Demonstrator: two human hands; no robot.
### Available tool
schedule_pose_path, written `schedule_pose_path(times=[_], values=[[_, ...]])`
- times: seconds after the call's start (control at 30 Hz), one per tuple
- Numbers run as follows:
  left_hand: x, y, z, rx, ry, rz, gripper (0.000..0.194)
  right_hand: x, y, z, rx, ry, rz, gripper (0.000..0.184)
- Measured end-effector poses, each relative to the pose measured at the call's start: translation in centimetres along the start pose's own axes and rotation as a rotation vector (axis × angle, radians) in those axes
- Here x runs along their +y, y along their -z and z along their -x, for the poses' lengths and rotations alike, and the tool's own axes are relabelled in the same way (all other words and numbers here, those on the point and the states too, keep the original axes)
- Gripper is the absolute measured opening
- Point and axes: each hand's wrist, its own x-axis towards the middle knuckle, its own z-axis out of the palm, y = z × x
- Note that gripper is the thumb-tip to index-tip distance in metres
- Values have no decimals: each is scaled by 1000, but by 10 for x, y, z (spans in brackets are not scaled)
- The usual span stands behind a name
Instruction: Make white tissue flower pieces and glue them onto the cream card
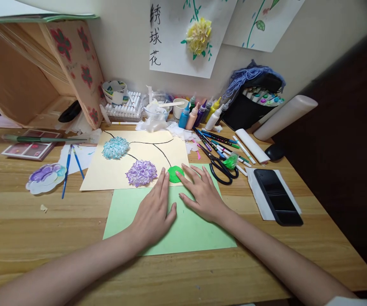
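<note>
A flat green disc [174, 175], which looks like clay, lies on the cream paper [95, 178] at the lower end of a drawn black stem. My right hand [204, 195] rests with fingers spread, its index fingertip on the disc's right edge. Beside the disc's left edge lie the stretched fingers of my left hand [154, 208], flat on the papers with the thumb apart. On the same sheet sit a blue-white textured flower [115, 148] and a purple-white one [141, 173]. A light green sheet [189, 236] lies beneath both hands.
Black-handled scissors [223, 168], several markers and a green lump in plastic [231, 160] lie to the right, near a phone [277, 197]. Paint bottles [192, 117] stand behind. Paintbrushes [66, 172] and a palette [46, 178] are at left, below a painted cardboard box [78, 63].
</note>
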Motion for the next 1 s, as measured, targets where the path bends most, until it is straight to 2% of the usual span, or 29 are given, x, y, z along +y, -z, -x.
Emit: schedule_pose_path(times=[0.33, 0.47, 0.67, 1.0], values=[[0, 0, 0, -3, -1, -9, 70, 0, -1, -2, -23, 31, 5, 54], [0, -1, 0, -6, -2, -27, 70, 1, -2, -5, 6, 63, -1, 50], [0, 1, 0, -3, -15, -44, 71, 3, -4, -6, 87, -55, 22, 46], [-2, -2, 0, 49, -114, -139, 62, 5, -5, -7, 121, -98, -41, 41]])
